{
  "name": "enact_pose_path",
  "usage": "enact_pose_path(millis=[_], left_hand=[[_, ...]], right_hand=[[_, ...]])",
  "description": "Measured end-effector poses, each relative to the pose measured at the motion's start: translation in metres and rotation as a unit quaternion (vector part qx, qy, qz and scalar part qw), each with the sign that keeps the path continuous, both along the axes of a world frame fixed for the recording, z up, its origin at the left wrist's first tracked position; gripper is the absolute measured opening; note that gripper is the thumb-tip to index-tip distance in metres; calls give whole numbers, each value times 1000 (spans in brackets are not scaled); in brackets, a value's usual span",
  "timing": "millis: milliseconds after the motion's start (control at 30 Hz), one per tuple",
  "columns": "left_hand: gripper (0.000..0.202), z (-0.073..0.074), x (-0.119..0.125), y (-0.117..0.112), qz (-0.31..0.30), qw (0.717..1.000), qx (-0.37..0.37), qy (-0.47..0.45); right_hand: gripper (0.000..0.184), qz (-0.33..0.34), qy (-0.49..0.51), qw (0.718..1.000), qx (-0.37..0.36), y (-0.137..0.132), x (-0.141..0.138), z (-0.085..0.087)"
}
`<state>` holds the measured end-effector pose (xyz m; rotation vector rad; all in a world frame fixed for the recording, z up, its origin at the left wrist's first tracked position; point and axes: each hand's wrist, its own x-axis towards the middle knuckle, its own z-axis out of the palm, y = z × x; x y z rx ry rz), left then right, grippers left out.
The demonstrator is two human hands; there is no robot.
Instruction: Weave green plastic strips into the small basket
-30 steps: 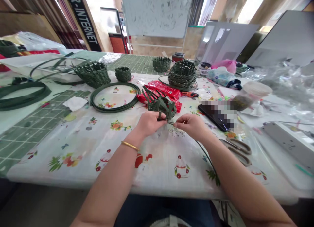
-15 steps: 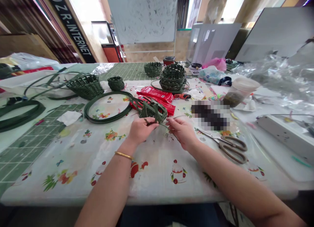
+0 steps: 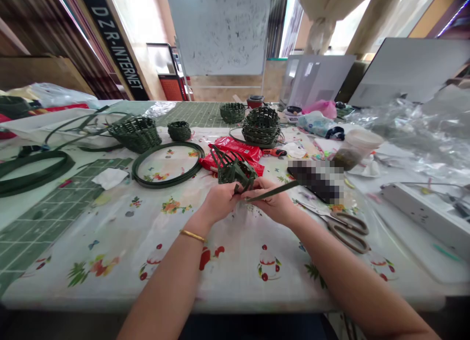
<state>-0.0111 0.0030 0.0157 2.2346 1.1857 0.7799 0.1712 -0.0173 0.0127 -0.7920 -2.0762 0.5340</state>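
Note:
A small, partly woven green basket (image 3: 235,169) with loose strip ends sticking up stands in front of me, at the near edge of the red packets. My left hand (image 3: 221,201) pinches its near side, fingers closed on the weave. Close beside it, my right hand (image 3: 270,199) has its fingers closed on a flat green strip (image 3: 281,189). The strip's free end points out to the right across that hand. My fingertips cover the spot where strip and basket meet.
Left of the basket lies a coil of green strip (image 3: 167,182). Scissors (image 3: 347,227) and a dark, pixelated object (image 3: 304,176) are on the right. Behind stand woven baskets (image 3: 261,127), red packets (image 3: 235,149) and an orange-handled tool (image 3: 275,152). A power strip (image 3: 426,212) is far right.
My right hand has moved in against the left one, and the strip now sticks out to the right over it. The basket has turned more upright. The camera view has shifted slightly.

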Motion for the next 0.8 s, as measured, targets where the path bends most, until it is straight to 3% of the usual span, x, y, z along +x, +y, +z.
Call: enact_pose_path(millis=[67, 133, 233, 333, 467, 567, 800], left_hand=[[11, -3, 0, 1, -7, 1000, -12, -14], [8, -7, 0, 3, -13, 999, -29, -37], [5, -14, 1, 6, -33, 988, -81, -127], [6, -17, 3, 7, -50, 968, -129, -208], [5, -15, 3, 5, -58, 974, -123, -180], [4, -14, 2, 4, -69, 981, -108, -143], [5, -8, -1, 6, -102, 987, -91, -83]], right_hand=[[16, -32, 26, 999, -16, 1, -1, -2], [14, -110, 77, 990, -45, 2, -3, -6], [14, -204, 205, 951, -112, 4, -7, -12], [18, -208, 336, 894, -213, 7, -8, -13], [26, -193, 384, 845, -319, 7, -4, -10], [33, -190, 369, 841, -347, 6, 2, -5], [31, -195, 350, 859, -317, 6, 6, -1]])
